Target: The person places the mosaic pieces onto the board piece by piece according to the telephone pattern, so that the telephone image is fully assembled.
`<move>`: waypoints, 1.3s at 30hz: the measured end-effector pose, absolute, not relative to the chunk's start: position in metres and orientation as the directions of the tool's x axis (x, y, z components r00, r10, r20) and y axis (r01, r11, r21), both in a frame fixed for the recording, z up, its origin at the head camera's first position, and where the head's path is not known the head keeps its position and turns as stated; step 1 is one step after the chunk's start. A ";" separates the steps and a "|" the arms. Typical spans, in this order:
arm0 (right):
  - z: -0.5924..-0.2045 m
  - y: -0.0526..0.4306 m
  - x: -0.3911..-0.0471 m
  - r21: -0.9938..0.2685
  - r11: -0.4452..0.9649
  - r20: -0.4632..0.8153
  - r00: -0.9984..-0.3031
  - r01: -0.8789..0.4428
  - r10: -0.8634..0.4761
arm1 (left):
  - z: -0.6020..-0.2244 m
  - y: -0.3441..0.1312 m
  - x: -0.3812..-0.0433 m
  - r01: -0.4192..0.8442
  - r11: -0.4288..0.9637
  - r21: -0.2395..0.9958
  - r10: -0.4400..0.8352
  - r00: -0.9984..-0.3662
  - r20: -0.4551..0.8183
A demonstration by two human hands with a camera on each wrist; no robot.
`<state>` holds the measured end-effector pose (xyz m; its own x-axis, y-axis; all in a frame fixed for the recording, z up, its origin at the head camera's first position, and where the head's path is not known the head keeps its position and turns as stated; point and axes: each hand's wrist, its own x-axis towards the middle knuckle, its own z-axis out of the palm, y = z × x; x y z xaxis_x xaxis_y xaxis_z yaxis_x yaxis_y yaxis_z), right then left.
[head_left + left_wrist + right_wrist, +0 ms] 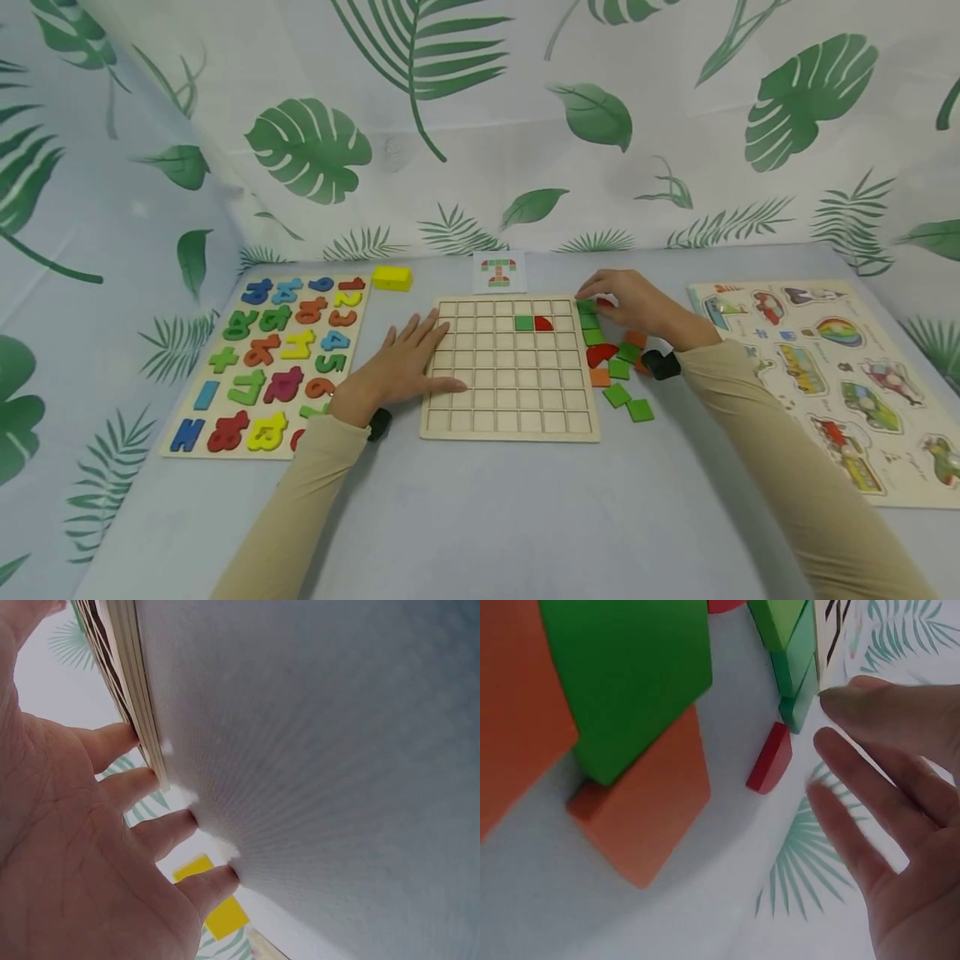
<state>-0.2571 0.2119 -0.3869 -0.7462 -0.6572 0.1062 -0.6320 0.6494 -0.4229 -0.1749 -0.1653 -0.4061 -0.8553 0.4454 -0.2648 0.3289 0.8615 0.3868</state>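
A wooden grid board (508,438) lies flat, with a green square tile (524,323) and a red quarter-round tile (543,323) side by side in its upper cells. My left hand (401,362) rests spread at the board's left edge, thumb over the lower cells, other fingertips down at the side. Off the upper right corner, my right hand (626,304) reaches over a column of green tiles (591,321). In the right wrist view its fingertips are right at the end green tile (801,701), fingers fairly straight. A red tile (769,759) lies just beside them.
Loose green, orange and red tiles (618,392) are scattered right of the board. A pattern card (499,272) stands behind it. To the left are a number puzzle (217,392) and a yellow block (392,278); a picture puzzle (832,367) lies at right.
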 end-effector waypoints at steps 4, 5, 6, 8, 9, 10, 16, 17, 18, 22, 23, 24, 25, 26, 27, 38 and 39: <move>-0.387 0.209 -0.258 -0.425 0.655 0.082 -0.747 -0.625 -0.659 | -0.405 -0.165 -0.175 0.325 0.864 0.384 0.442 -0.855 -0.272; -0.386 0.208 -0.258 -0.428 0.654 0.078 -0.746 -0.624 -0.661 | -0.405 -0.165 -0.175 0.325 0.865 0.383 0.441 -0.855 -0.271; -0.385 0.207 -0.258 -0.432 0.654 0.074 -0.747 -0.621 -0.661 | -0.405 -0.165 -0.175 0.324 0.866 0.382 0.440 -0.856 -0.271; -0.382 0.205 -0.257 -0.439 0.654 0.066 -0.749 -0.615 -0.660 | -0.406 -0.166 -0.176 0.327 0.864 0.383 0.441 -0.858 -0.262; -0.381 0.204 -0.257 -0.440 0.658 0.060 -0.751 -0.611 -0.657 | -0.406 -0.166 -0.176 0.328 0.863 0.385 0.442 -0.859 -0.259; -0.381 0.204 -0.257 -0.443 0.660 0.056 -0.753 -0.607 -0.655 | -0.406 -0.166 -0.176 0.326 0.862 0.387 0.441 -0.859 -0.260; -0.384 0.206 -0.258 -0.450 0.657 0.070 -0.757 -0.605 -0.649 | -0.409 -0.165 -0.177 0.326 0.863 0.387 0.441 -0.859 -0.260; -0.385 0.206 -0.258 -0.453 0.657 0.073 -0.759 -0.602 -0.647 | -0.409 -0.165 -0.177 0.326 0.863 0.386 0.441 -0.858 -0.262; -0.386 0.207 -0.258 -0.459 0.658 0.071 -0.763 -0.597 -0.642 | -0.409 -0.165 -0.177 0.327 0.863 0.385 0.441 -0.858 -0.262; -0.388 0.209 -0.258 -0.465 0.667 0.059 -0.772 -0.582 -0.633 | -0.409 -0.164 -0.176 0.328 0.864 0.383 0.441 -0.859 -0.260; -0.387 0.210 -0.258 -0.466 0.668 0.056 -0.773 -0.580 -0.632 | -0.409 -0.164 -0.176 0.327 0.864 0.383 0.441 -0.859 -0.261; -0.388 0.210 -0.258 -0.464 0.670 0.053 -0.773 -0.580 -0.632 | -0.409 -0.164 -0.175 0.327 0.864 0.383 0.441 -0.859 -0.261; -0.387 0.210 -0.258 -0.460 0.672 0.051 -0.772 -0.581 -0.633 | -0.409 -0.164 -0.175 0.327 0.864 0.383 0.440 -0.859 -0.261; -0.387 0.211 -0.257 -0.456 0.674 0.049 -0.772 -0.582 -0.633 | -0.409 -0.164 -0.175 0.326 0.864 0.384 0.440 -0.859 -0.262; -0.387 0.211 -0.257 -0.452 0.676 0.047 -0.772 -0.582 -0.634 | -0.409 -0.164 -0.175 0.326 0.864 0.384 0.441 -0.858 -0.263; -0.382 0.219 -0.254 -0.436 0.691 0.010 -0.771 -0.577 -0.637 | -0.407 -0.166 -0.175 0.330 0.863 0.383 0.442 -0.860 -0.254; -0.381 0.220 -0.254 -0.437 0.690 0.005 -0.769 -0.577 -0.640 | -0.407 -0.166 -0.175 0.330 0.864 0.381 0.442 -0.859 -0.257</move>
